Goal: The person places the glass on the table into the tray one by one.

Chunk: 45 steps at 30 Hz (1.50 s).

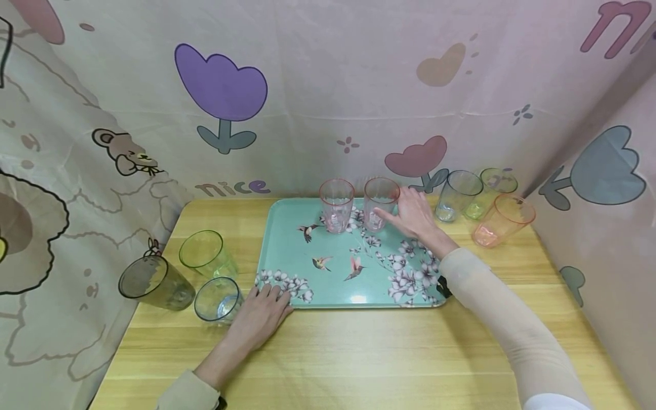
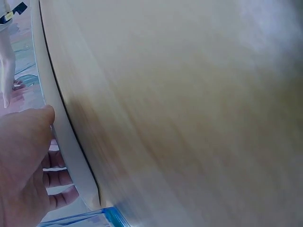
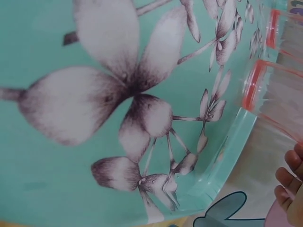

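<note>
Two clear glasses with red rims stand on the mint-green tray [image 1: 287, 250] near its back edge. My right hand [image 1: 412, 213] holds the right-hand red-rimmed glass [image 1: 380, 199], thumb across its front and fingers behind its right side. The left red-rimmed glass [image 1: 336, 208] stands just beside it. In the right wrist view the held glass [image 3: 279, 94] shows its red base on the tray, with curled fingers [image 3: 289, 177] at the frame edge. My left hand [image 1: 261, 316] rests over the tray's front-left corner; in the left wrist view its thumb and fingers lie along the rim.
Left of the tray stand a green glass [image 1: 209, 256], a grey glass [image 1: 156, 283] and a blue-rimmed glass [image 1: 219, 302] close by my left hand. At right stand another blue-rimmed glass [image 1: 458, 196], a yellow-green glass [image 1: 492, 193] and an orange glass [image 1: 502, 222]. A printed curtain [image 1: 307, 85] hangs behind the table.
</note>
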Each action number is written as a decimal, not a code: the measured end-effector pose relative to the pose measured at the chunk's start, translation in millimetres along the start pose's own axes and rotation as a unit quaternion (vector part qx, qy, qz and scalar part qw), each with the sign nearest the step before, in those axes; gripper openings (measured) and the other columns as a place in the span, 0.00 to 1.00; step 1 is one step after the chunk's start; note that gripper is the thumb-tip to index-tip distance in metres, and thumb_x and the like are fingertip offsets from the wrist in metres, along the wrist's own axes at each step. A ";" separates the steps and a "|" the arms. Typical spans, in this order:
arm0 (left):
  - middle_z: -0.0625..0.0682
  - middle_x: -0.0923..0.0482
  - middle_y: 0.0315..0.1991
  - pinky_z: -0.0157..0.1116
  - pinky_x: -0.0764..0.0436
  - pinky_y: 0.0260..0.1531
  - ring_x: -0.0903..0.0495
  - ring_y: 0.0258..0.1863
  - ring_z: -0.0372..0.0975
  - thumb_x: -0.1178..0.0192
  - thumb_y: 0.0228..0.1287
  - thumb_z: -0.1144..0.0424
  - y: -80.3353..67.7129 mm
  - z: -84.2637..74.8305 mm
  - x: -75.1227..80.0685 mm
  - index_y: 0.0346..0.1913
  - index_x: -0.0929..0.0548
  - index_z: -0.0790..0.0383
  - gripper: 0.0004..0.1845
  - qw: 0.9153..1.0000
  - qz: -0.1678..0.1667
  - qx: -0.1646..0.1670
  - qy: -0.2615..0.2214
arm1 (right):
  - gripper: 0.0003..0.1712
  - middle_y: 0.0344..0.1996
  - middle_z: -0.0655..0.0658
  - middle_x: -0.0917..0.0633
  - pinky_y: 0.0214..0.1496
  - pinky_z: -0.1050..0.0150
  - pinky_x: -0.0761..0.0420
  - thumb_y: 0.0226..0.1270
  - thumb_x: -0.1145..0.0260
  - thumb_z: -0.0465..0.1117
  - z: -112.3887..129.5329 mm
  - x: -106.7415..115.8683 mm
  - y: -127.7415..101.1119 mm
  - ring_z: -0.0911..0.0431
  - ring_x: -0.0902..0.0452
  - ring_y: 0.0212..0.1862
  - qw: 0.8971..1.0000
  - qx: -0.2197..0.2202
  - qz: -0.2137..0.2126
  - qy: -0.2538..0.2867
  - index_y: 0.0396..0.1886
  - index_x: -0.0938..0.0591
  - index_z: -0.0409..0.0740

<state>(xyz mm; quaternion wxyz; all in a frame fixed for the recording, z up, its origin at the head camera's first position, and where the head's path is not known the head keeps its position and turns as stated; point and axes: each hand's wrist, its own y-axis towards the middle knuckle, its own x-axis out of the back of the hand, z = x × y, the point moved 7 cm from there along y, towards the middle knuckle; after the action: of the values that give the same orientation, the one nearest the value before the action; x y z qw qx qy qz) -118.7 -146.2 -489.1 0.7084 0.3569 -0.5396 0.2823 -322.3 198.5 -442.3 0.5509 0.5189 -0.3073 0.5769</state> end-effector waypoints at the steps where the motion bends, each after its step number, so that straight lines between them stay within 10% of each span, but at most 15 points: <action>1: 0.52 0.21 0.36 0.45 0.22 0.40 0.23 0.37 0.45 0.39 0.76 0.48 -0.1 -0.1 0.2 0.42 0.23 0.56 0.14 1.000 0.000 0.000 0.000 | 0.44 0.46 0.39 0.18 0.55 0.47 0.29 0.68 0.43 0.78 -0.3 0.1 0.0 0.43 0.25 0.48 1.000 0.000 0.000 -0.001 0.53 0.22 0.40; 20: 0.51 0.22 0.36 0.44 0.21 0.39 0.23 0.37 0.45 0.39 0.76 0.47 -0.5 -0.4 2.0 0.42 0.23 0.55 0.15 1.000 -0.008 -0.004 0.008 | 0.59 0.59 0.34 0.22 0.67 0.40 0.28 0.61 0.40 0.82 -9.3 12.8 -4.5 0.39 0.28 0.61 0.999 -0.011 0.001 0.033 0.68 0.29 0.34; 38: 0.52 0.21 0.36 0.45 0.20 0.40 0.22 0.38 0.45 0.39 0.76 0.48 -0.4 0.1 0.3 0.43 0.22 0.56 0.14 1.000 0.000 0.001 -0.003 | 0.50 0.54 0.34 0.20 0.64 0.39 0.29 0.62 0.34 0.71 -19.8 67.7 -21.3 0.39 0.27 0.57 0.990 -0.002 -0.108 0.086 0.70 0.27 0.38; 45: 0.51 0.21 0.36 0.44 0.20 0.40 0.23 0.37 0.44 0.40 0.77 0.47 -0.7 -0.1 0.3 0.43 0.21 0.55 0.14 1.000 -0.003 -0.002 0.001 | 0.59 0.50 0.31 0.19 0.59 0.38 0.30 0.58 0.41 0.82 -23.6 87.9 -43.0 0.36 0.27 0.55 0.977 0.015 -0.180 0.116 0.66 0.24 0.34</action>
<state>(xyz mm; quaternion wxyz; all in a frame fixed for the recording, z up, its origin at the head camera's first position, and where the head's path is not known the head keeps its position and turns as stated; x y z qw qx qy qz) -118.0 -146.6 -489.0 0.7104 0.3563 -0.5389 0.2794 -274.7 257.0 -375.7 0.6698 0.5031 -0.1345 0.5292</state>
